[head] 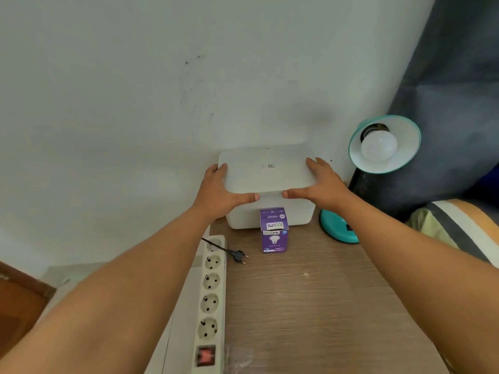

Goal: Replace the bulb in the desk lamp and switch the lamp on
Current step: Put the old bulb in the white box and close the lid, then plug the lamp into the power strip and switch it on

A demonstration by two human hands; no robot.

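I take the white box (pixel 267 182) against the wall at the back of the desk (pixel 310 298) as my landmark and read everything from it.

Far to its left and nearer to me, a white power strip (pixel 212 295) runs along the left edge of the desk, its row of round sockets unoccupied and a red rocker switch (pixel 205 354) at the near end. Just right of the strip's far end, down and left of the box, a loose black plug (pixel 239 256) lies on the wood with its thin cord trailing across the strip.

My left hand (pixel 218 194) grips the box's left side: fingers curl over the left edge of the lid and the thumb lies flat along the lid's front edge, pointing right. Directly in front of the box, touching or nearly touching its front face, stands a small purple bulb carton (pixel 274 230), upright, with a bulb picture on the side facing me.

My right hand (pixel 321 184) mirrors the left on the box's right side, fingers spread over the lid's right corner, thumb along the front edge pointing left; the two thumb tips are near each other but apart.

Right of the box stands the teal desk lamp. Its round base (pixel 339 228) sits on the desk just beside the box's right front corner. Its shade (pixel 384 144) rises above and right of the box, tilted open toward me, with a white bulb (pixel 379 147) seated in the socket, unlit. Beyond the lamp is dark blue fabric (pixel 442 103), and below it a striped cushion (pixel 459 225).
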